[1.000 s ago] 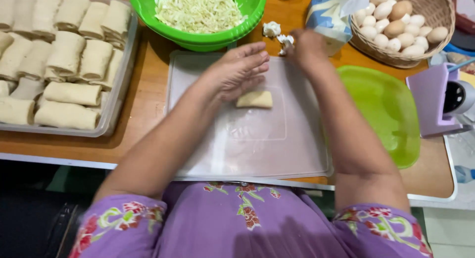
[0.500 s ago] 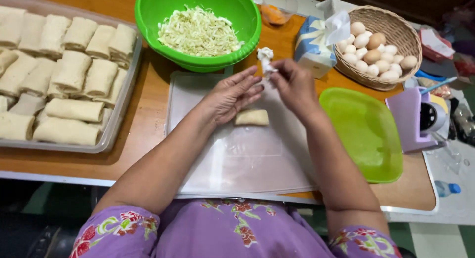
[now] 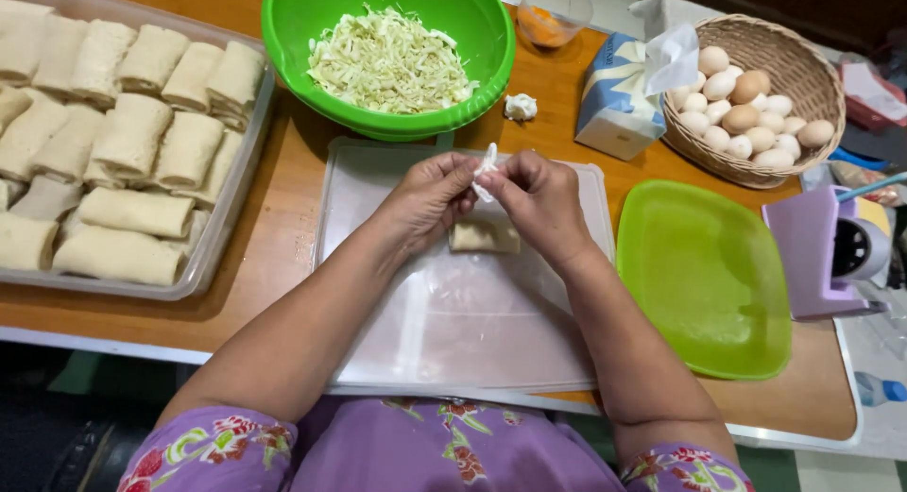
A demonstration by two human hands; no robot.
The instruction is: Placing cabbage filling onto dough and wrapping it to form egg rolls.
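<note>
Both hands, the left hand (image 3: 430, 197) and the right hand (image 3: 539, 201), are pinching a small white scrap (image 3: 486, 168) at frame centre, each grip pressed together above the folded roll (image 3: 484, 237); light, even fingertip pressure seems advisable.

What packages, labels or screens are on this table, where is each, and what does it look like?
Blue and white cardboard tissue box: far side of the table, between the green plastic bowl and the wicker egg basket; rectangular, white tissue sticking out on top.
Red and white packet: right edge, behind the basket; mostly cut off.
No screens or signs visible.
</note>
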